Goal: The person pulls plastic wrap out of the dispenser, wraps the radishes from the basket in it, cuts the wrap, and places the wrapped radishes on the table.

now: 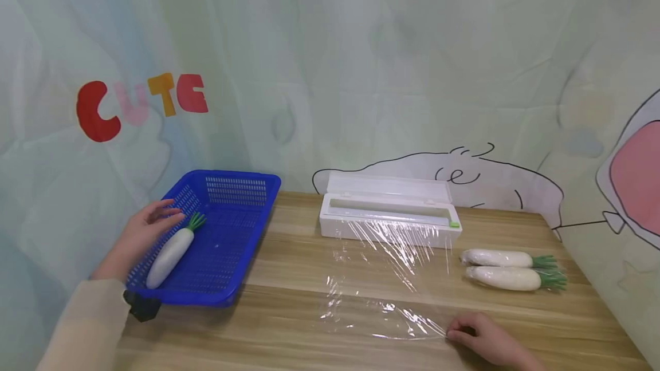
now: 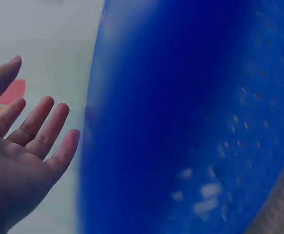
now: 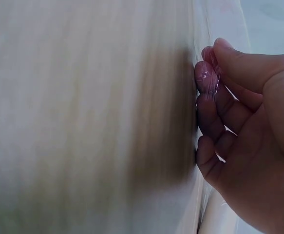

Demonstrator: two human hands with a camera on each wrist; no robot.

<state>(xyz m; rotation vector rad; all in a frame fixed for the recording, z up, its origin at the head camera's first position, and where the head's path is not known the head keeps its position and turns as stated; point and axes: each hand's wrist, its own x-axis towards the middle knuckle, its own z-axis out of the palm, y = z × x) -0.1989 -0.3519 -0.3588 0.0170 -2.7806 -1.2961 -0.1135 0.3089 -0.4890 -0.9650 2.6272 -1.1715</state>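
Observation:
A white radish (image 1: pixel 172 256) with green stalks lies along the left side inside a blue plastic basket (image 1: pixel 252 239). Over that side of the basket hovers my left hand (image 1: pixel 146 231), its fingers spread and holding nothing; the left wrist view shows the same hand (image 2: pixel 32 141) beside the blue wall. Clear plastic wrap (image 1: pixel 381 291) stretches over the tabletop from a white cling film dispenser (image 1: pixel 392 232) with its lid raised. At the film's near right corner, my right hand (image 1: pixel 484 336) pinches the edge between thumb and fingers. In the right wrist view this hand (image 3: pixel 249 107) has film against its fingertips.
Two film-wrapped white radishes (image 1: pixel 502 278) lie side by side at the right of the wooden table (image 1: pixel 289 325). A printed curtain (image 1: pixel 361 73) stands behind the table and along its left. A green slider (image 1: pixel 454 224) sits at the dispenser's right end.

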